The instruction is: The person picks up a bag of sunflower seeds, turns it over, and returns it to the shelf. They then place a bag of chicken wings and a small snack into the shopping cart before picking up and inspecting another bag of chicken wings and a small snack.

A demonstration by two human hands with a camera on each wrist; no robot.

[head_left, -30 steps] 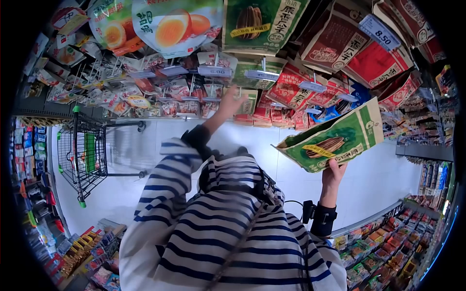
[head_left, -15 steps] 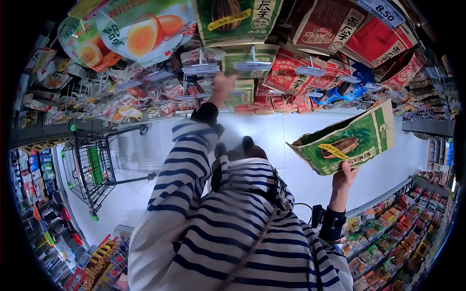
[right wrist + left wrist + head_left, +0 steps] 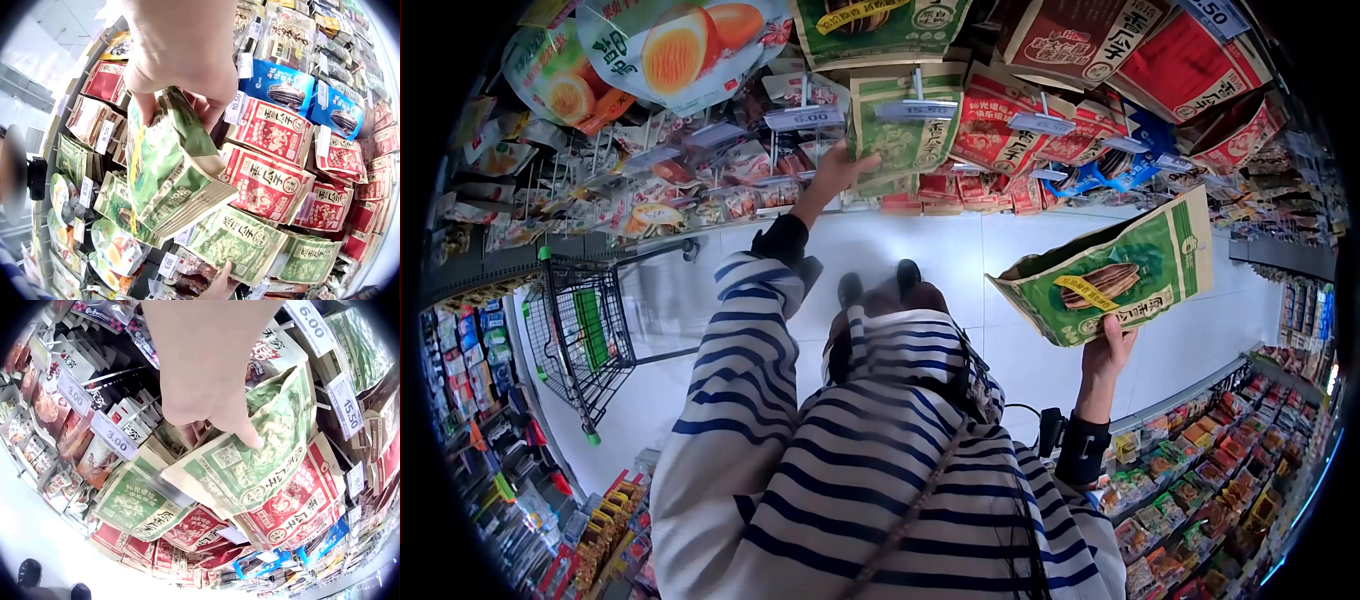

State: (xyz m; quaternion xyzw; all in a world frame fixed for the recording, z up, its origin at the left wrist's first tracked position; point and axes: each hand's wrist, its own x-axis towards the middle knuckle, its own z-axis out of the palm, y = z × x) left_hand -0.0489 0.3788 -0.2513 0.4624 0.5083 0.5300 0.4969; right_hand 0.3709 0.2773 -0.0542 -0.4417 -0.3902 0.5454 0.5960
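Note:
A light-green seed bag (image 3: 905, 122) hangs at the shelf behind a 15.50 tag, and my left hand (image 3: 836, 178) grips its left edge. In the left wrist view the left hand (image 3: 209, 375) pinches this bag (image 3: 250, 450), thumb on its front, fingers hidden behind. My right hand (image 3: 1108, 348) holds a larger dark-green seed bag (image 3: 1100, 280) by its edge, off to the right of my body. In the right wrist view the right hand's (image 3: 181, 62) thumb and fingers are curled round the large bag (image 3: 172, 169).
Red seed bags (image 3: 1000, 125) hang right of the light-green one, with egg snack bags (image 3: 685, 50) at upper left. A shopping cart (image 3: 585, 330) stands on the left of the aisle floor (image 3: 920, 240). Another stocked shelf (image 3: 1200, 480) lies at lower right.
My left hand has closed on the light-green bag, which has tilted and come forward at the shelf. The large bag stays in my right hand, having shifted slightly right.

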